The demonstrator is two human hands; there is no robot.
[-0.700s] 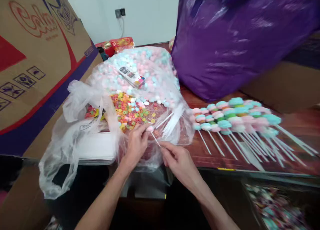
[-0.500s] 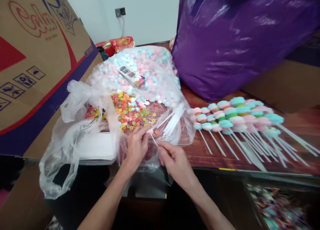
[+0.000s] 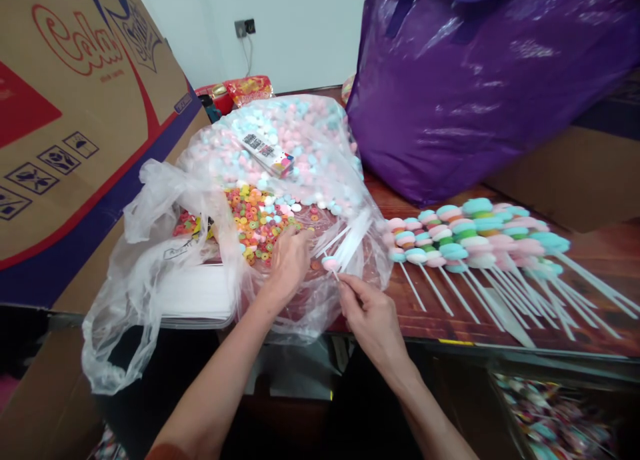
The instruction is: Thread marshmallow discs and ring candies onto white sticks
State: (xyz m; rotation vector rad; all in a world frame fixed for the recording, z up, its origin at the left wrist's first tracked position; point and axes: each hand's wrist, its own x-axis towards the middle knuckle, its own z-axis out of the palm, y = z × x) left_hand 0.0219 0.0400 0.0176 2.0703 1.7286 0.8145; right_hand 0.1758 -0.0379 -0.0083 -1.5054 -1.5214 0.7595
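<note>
My right hand (image 3: pixel 367 307) pinches a thin white stick (image 3: pixel 336 274) with a pink and pale blue marshmallow (image 3: pixel 330 263) threaded near its upper end. Over the edge of a pile of ring-shaped gummy candies (image 3: pixel 253 213), my left hand (image 3: pixel 290 260) reaches down with its back to me; its fingertips are hidden and slightly blurred. Loose white sticks (image 3: pixel 350 240) lie on the clear plastic just beyond my right hand. Behind the gummies, a large clear bag (image 3: pixel 310 130) is full of pink, blue and white marshmallows.
Finished marshmallow skewers (image 3: pixel 480 233) lie in rows on the wooden table (image 3: pixel 400 320) at right. A purple bag (image 3: pixel 450 93) stands behind them. At left are a cardboard box (image 3: pixel 100 113), a crumpled plastic bag (image 3: pixel 115 340) and a white stack (image 3: pixel 195 293). Wrapped sweets (image 3: pixel 555 413) fill a box below right.
My left hand has left the stick and moved up and right to the gummy candies. My right hand has carried the stick and marshmallow a little to the right.
</note>
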